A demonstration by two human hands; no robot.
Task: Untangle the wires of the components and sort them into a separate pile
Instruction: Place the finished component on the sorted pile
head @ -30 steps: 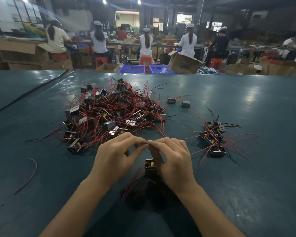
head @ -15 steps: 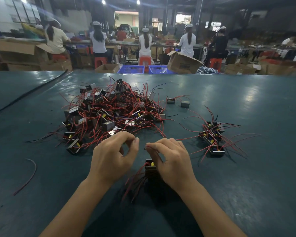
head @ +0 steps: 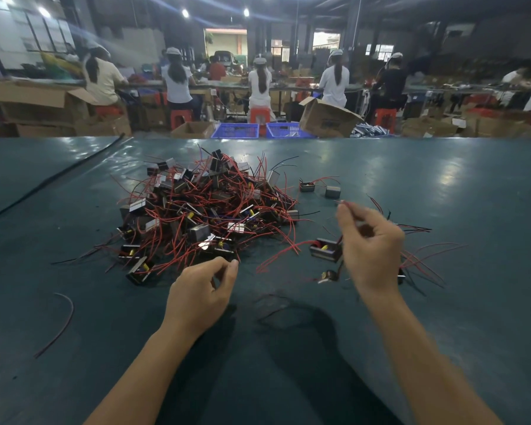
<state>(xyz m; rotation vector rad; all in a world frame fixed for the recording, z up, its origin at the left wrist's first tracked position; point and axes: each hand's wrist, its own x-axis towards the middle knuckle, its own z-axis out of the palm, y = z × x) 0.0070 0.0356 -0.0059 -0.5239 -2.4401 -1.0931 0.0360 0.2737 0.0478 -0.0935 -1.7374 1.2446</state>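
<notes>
While right grip [head: 371, 246] pinches a thin red wire [head: 341, 203], boxy black component [head: 325, 250] dangling, left grip [head: 200, 291] curled, contents unclear

1 tangled pile [head: 203, 210], 2 stray components [head: 307, 186] beyond it, 1 loose wire [head: 62, 323], 2 blue baskets [head: 235, 130] and 2 hands [head: 198, 294].

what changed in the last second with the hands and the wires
The right hand rose and swung right, pinching red wire ends and lifting a component, which now dangles below it. The left hand stayed low, so the hands parted. The tangled pile and the loose red wire are unchanged.
</notes>
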